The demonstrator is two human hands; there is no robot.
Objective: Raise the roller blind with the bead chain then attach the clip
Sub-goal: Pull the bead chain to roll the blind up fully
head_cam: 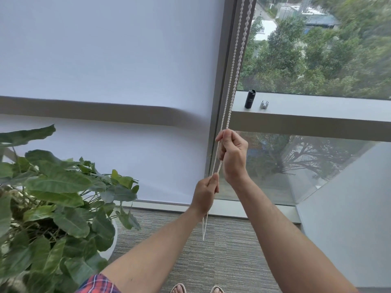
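A white roller blind [110, 60] covers the left window almost down to the floor. Its white bead chain [236, 66] hangs as a double strand along the grey window post and ends in a loop low near the carpet. My right hand [231, 153] grips the chain higher up, just under the window ledge. My left hand [205, 193] pinches the chain lower down. A small silver clip [264, 104] lies on the ledge to the right of the chain, untouched.
A black cylinder [250, 98] stands on the grey window ledge [317, 106] beside the clip. A large leafy potted plant [53, 197] fills the lower left. A grey wall panel [349, 218] rises at the right. My sandalled feet [197, 288] stand on grey carpet.
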